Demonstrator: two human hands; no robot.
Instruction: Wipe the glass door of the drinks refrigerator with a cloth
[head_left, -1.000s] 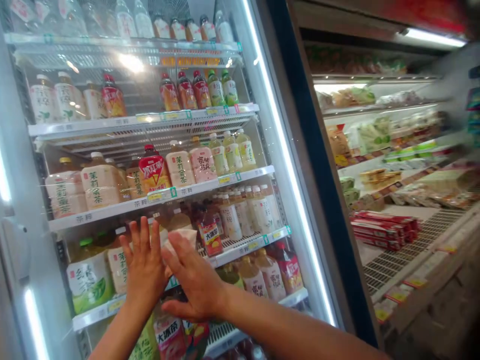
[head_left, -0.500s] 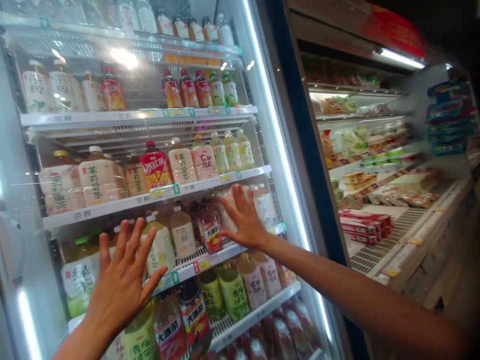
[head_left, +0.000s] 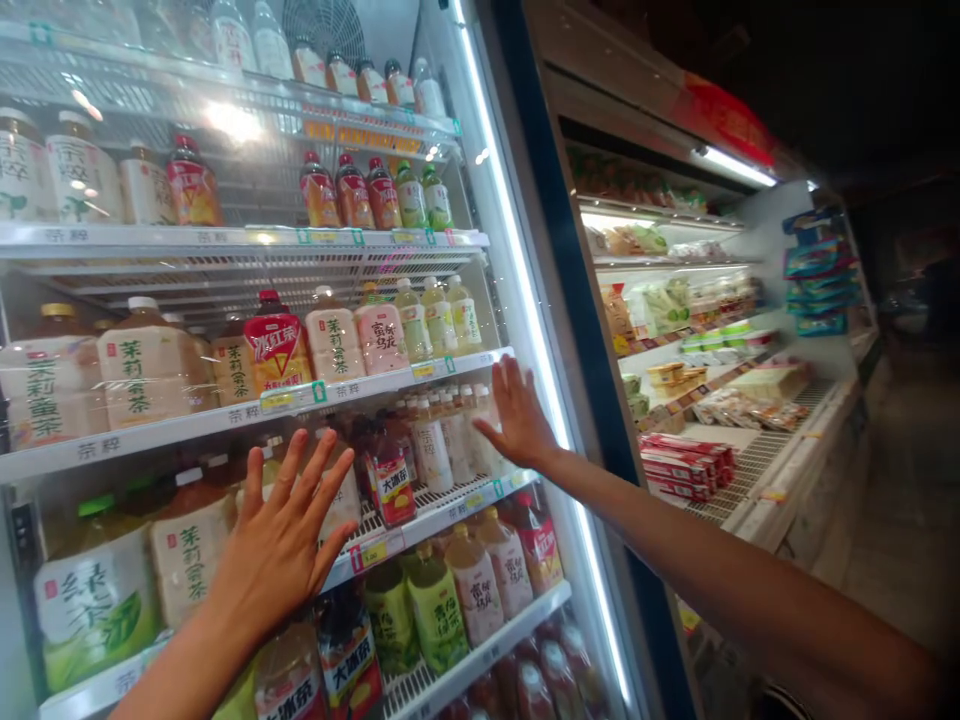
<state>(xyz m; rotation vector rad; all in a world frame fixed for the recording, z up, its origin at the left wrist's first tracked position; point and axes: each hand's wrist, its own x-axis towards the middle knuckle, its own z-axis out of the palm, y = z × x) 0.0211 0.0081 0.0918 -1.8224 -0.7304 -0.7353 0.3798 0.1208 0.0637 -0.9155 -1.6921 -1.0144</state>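
Both my hands are raised before a glass-fronted drinks fridge full of bottled tea. My left hand (head_left: 289, 515) has its fingers spread and holds nothing; it covers part of the lower-middle shelf. Beside it stand a large green tea bottle (head_left: 97, 590) with a green cap and a dark iced tea bottle (head_left: 393, 480) with a red label. My right hand (head_left: 521, 415) is also empty, fingers stretched upward, near the lit right edge of the fridge. Small pale-labelled bottles (head_left: 431, 440) stand to its left. Whether either palm touches the glass I cannot tell.
Higher shelves carry more bottles, among them a red-labelled iced tea (head_left: 276, 345). A bright light strip (head_left: 517, 260) runs down the fridge's right side. Past a dark blue frame (head_left: 574, 300) is an open chilled case with packaged food (head_left: 686, 465).
My right hand has moved right, from in front of the bottles to the fridge's lit edge. My left hand has shifted slightly right. The view has turned, so the shelves sit further left.
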